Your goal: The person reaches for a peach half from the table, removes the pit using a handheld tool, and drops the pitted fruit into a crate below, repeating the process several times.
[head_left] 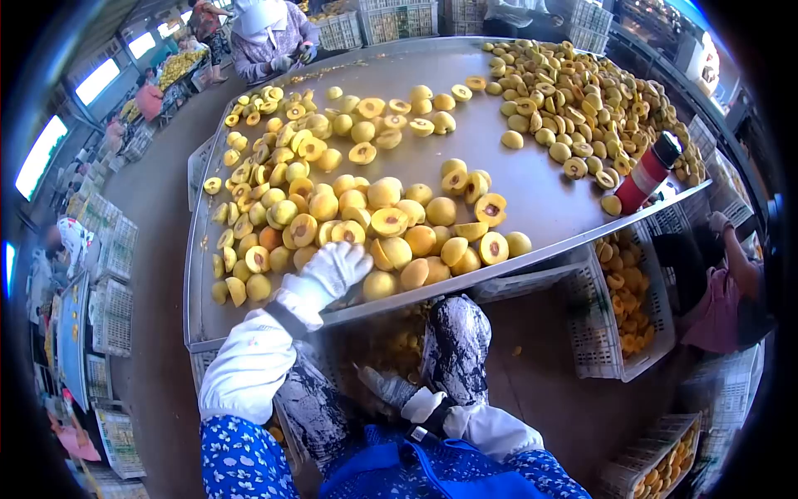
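Observation:
My left hand, in a white glove, reaches over the near edge of the metal table. Its fingers are stretched out and rest on the pile of halved yellow peaches, many with the brown pit showing. Just right of the fingertips lies a round peach. Low between my knees is my right hand, in a greyish glove, with fingers curled. A thin tip seems to stick out from it, but I cannot make out what it is. Below the table edge, more peach pieces show partly, behind my hands.
A second heap of peaches covers the table's far right, beside a red flask. A crate of peach pieces stands right of my knees, another crate lower right. Across the table a person works; another person sits at right.

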`<state>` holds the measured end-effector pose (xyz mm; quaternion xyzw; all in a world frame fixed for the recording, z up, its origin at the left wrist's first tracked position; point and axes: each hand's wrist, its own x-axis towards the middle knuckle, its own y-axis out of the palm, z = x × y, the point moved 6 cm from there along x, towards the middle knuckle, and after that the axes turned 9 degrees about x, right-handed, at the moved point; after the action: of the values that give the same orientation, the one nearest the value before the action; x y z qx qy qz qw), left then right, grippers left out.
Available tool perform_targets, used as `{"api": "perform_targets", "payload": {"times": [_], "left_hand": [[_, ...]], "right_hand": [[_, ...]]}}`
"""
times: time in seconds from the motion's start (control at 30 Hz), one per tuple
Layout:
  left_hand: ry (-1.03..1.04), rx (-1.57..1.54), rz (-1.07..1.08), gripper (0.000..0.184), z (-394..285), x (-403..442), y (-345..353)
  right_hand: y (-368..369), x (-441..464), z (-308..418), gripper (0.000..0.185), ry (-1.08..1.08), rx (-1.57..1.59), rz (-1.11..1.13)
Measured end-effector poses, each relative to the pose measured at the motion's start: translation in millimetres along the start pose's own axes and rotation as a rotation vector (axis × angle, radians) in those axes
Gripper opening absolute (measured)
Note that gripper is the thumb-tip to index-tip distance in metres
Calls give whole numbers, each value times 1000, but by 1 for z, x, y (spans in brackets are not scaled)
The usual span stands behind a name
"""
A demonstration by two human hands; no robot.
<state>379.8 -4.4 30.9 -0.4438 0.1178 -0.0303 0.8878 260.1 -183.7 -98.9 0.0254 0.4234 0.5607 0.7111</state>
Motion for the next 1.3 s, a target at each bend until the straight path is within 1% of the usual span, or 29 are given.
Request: {"api": "perform_targets", "payload": {"times": [0.03, 0.07, 0.1, 0.13, 0.17, 0.2, 0.23, 0.27, 0.3, 0.33, 0.37, 0.4, 0.43, 0.47, 0.5, 0.57, 0.6, 0.7, 0.73, 0.77, 0.83, 0.9, 0.93, 1.0, 1.03, 1.1, 1.13, 1.23, 1.3], "left_hand": [[-35, -76, 86, 52, 3, -7, -5], [-203, -238, 103, 54, 15, -24, -12], [-394, -627, -92, 49, 21, -41, -10], [-591, -1012, -295, 45, 25, -65, -1], [-793, -1390, -509, 41, 27, -90, 7], [-873, -1904, -621, 38, 21, -109, 16], [-923, -2422, -741, 36, 12, -126, 20], [-1060, -2539, -739, 44, 3, -138, 22], [-1013, -2661, -859, 53, -7, -143, 12], [-995, -2688, -877, 57, -20, -149, 19], [-970, -2720, -891, 61, -32, -152, 21], [-1018, -2751, -842, 61, -47, -158, 20], [-1036, -2700, -808, 60, -57, -162, 29], [-1071, -2689, -843, 59, -63, -162, 28], [-1101, -2678, -877, 58, -69, -159, 25], [-1000, -2747, -896, 54, -72, -153, 9], [-948, -2778, -907, 52, -72, -151, 3], [-754, -2826, -975, 49, -78, -143, 9], [-825, -2676, -966, 48, -81, -143, 17], [-888, -2525, -955, 46, -84, -142, 24], [-953, -2471, -987, 43, -89, -144, 29], [-968, -2669, -1077, 39, -94, -144, 26], [-1066, -2467, -1069, 43, -94, -147, 24], [-1212, -2060, -1034, 53, -95, -152, 17], [-1213, -2110, -1061, 52, -97, -152, 16], [-1217, -2210, -1117, 50, -101, -153, 15], [-1228, -2210, -1111, 49, -103, -153, 14], [-1239, -2208, -1086, 45, -107, -153, 16], [-1229, -2203, -1068, 43, -108, -156, 21]], "right_hand": [[-2, 1, 3, 54, -94, 26, -14], [-4, 3, 3, 53, -184, 53, -26], [-2, 1, 7, 52, -271, 78, -36], [-4, -1, 2, 50, -122, 175, -28], [1, -19, 24, 46, -123, 239, -15], [-7, -4, 29, 43, -434, 166, -2], [-9, 4, 30, 38, -478, 220, 33], [-7, 6, 38, 34, -521, 275, 72], [-6, -1, 46, 26, -580, 83, -13], [0, -14, 62, 21, -628, -109, -111], [13, -29, 82, 20, -898, -374, -155], [28, -44, 97, 21, -1164, -645, -201], [37, -49, 102, 25, -1084, -709, -136], [46, -54, 106, 32, -1004, -774, -72], [49, -56, 106, 32, -1060, -862, -83], [57, -54, 105, 33, -1170, -1041, -106], [55, -49, 103, 34, -1091, -1029, -98], [55, -45, 104, 33, -1010, -1031, -139], [57, -49, 106, 32, -1071, -1041, -186], [55, -46, 105, 29, -1022, -981, -199], [50, -36, 101, 24, -928, -861, -222], [53, -38, 97, 25, -1044, -957, -253], [54, -38, 94, 25, -1100, -1004, -271], [55, -34, 88, 28, -1153, -976, -264], [55, -35, 88, 30, -1181, -962, -259], [57, -40, 90, 39, -1136, -926, -189], [58, -42, 90, 44, -1114, -908, -154], [57, -43, 87, 45, -1116, -1003, -139], [50, -36, 80, 40, -1095, -1003, -181]]}}
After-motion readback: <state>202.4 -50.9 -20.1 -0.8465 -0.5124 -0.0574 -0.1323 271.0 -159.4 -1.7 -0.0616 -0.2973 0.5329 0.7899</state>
